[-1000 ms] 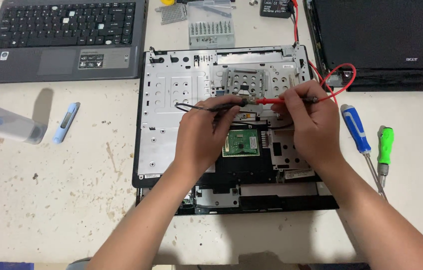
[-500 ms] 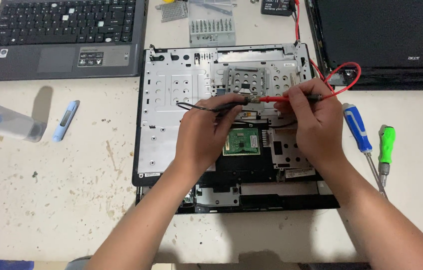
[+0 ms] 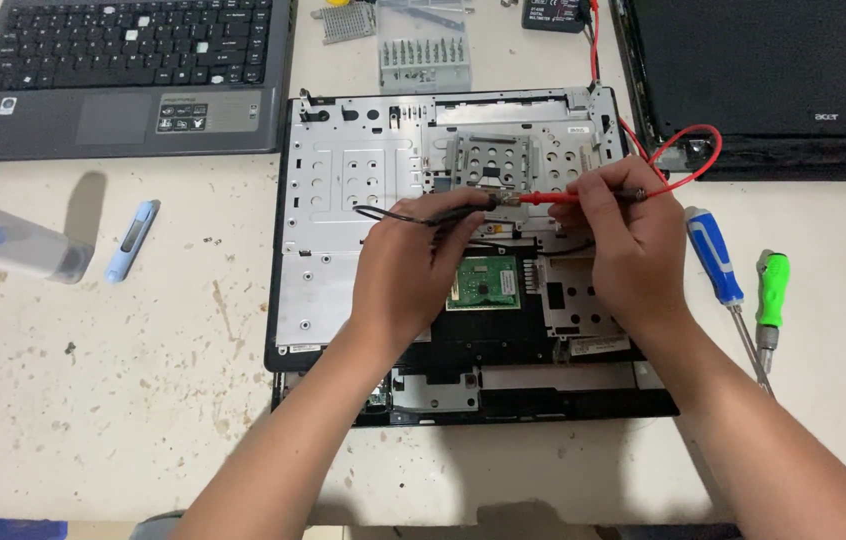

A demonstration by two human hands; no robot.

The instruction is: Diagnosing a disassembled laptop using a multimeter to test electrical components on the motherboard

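red probe (image 3: 548,198) and black probe (image 3: 413,213) lie level, tips meeting over the opened laptop chassis (image 3: 343,180).

The scene is lit brightly and evenly from above. Soft, short shadows are cast on the white table (image 3: 93,400), darkest just right of the grey tool (image 3: 3,245) and below the opened laptop chassis (image 3: 343,190). A mild sheen is seen on the chassis metal. Focus is held sharp throughout; slight stretching is noticed toward the corners.
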